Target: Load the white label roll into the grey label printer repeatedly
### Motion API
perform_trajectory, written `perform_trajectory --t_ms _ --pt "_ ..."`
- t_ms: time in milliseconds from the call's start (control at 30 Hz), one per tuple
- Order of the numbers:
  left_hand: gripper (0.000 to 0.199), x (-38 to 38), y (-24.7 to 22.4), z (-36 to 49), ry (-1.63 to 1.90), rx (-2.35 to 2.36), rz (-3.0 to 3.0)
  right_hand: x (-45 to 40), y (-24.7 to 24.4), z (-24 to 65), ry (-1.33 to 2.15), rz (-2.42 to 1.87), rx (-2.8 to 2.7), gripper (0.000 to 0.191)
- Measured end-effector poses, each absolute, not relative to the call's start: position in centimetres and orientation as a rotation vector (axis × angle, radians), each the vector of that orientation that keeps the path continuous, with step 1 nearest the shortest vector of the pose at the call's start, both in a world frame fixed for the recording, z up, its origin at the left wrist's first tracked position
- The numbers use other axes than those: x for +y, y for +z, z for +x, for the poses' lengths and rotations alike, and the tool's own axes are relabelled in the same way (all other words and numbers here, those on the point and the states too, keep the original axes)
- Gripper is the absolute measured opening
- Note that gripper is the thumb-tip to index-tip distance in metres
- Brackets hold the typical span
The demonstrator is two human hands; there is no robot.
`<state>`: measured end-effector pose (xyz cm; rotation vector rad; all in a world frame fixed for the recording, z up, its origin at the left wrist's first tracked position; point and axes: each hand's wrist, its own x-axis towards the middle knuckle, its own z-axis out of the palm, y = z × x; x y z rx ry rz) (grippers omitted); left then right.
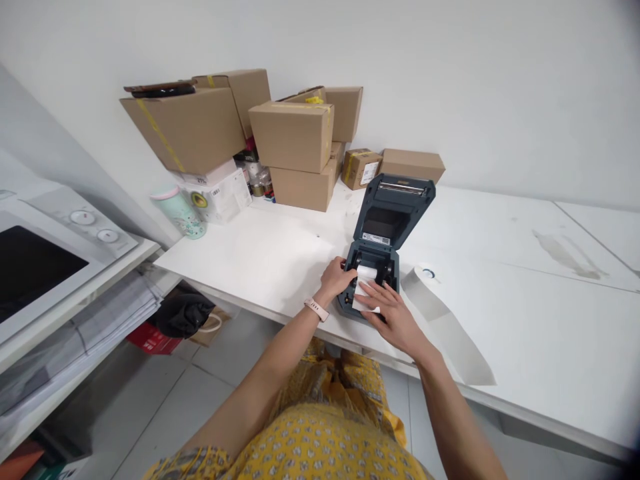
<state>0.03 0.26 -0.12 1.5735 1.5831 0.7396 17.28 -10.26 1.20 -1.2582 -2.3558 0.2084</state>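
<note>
A dark grey label printer [371,248] stands on the white table with its lid [395,210] raised. Inside its bay lies a roll of white label paper [367,273], whose loose end comes forward over the printer's front. My left hand [336,277] grips the printer's left side, its thumb reaching in beside the roll. With fingers stretched out, my right hand [393,313] lies over the paper's loose end and the front of the bay. The fingers partly cover the paper.
Right of the printer, a long paper strip [445,327] curls from a small roll [428,274]. Cardboard boxes [293,137] are stacked along the wall. A mint tumbler [180,212] stands at the table's left end. A microwave [65,247] sits on a shelf at far left.
</note>
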Motion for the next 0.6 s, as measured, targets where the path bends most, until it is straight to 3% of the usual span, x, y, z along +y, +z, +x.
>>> perform_trajectory --t_ms 200,600 --pt "0.029 0.4 -0.5 0.0 0.771 1.563 1.592 -12.1 0.1 15.4 -0.015 -1.341 -2.307 0.047" --pt "0.035 0.4 0.1 0.0 0.732 1.551 1.550 -11.8 0.1 16.4 0.167 -1.182 -2.234 0.046"
